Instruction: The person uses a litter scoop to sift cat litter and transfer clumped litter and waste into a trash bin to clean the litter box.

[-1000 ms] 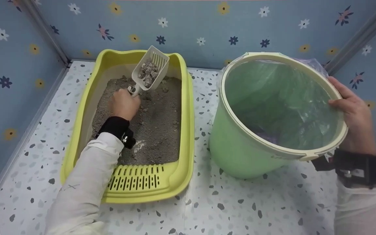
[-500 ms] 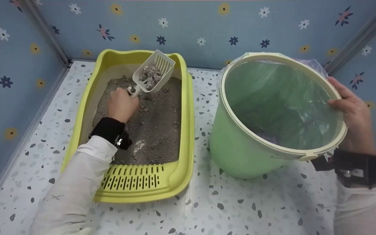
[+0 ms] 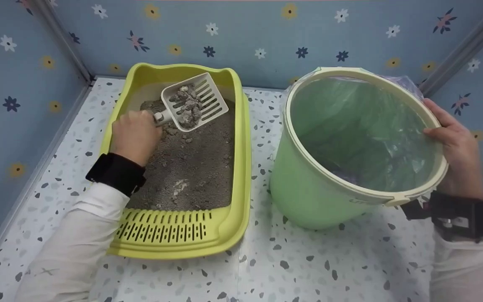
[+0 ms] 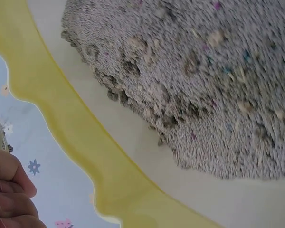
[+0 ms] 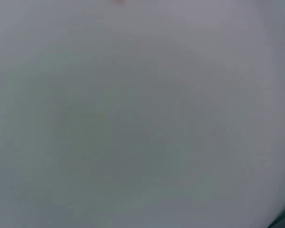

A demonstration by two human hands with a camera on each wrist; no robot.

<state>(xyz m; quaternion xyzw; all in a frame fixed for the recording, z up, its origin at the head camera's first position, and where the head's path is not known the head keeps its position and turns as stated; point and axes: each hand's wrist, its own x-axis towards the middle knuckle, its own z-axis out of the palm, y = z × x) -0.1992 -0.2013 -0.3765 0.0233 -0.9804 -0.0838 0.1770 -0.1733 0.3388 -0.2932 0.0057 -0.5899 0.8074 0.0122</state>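
My left hand grips the handle of a pale slotted litter scoop over the yellow litter box. Grey clumps lie in the scoop, toward its handle side. Below it spreads grey cat litter, shown closely with coloured specks in the left wrist view. To the right, my right hand holds the cream rim of a green trash bin, thumb inside and fingers outside. A clear liner bag lines the bin, which leans toward that hand. The right wrist view is a grey blur.
Behind the box and bin stands a blue floral wall, with side walls at left and right. The speckled white floor runs between box and bin and in front of them. A slotted yellow step forms the box's near end.
My left hand has moved left and slightly toward me, and the scoop has turned so its slotted end points more to the right. The right hand and bin stay put.
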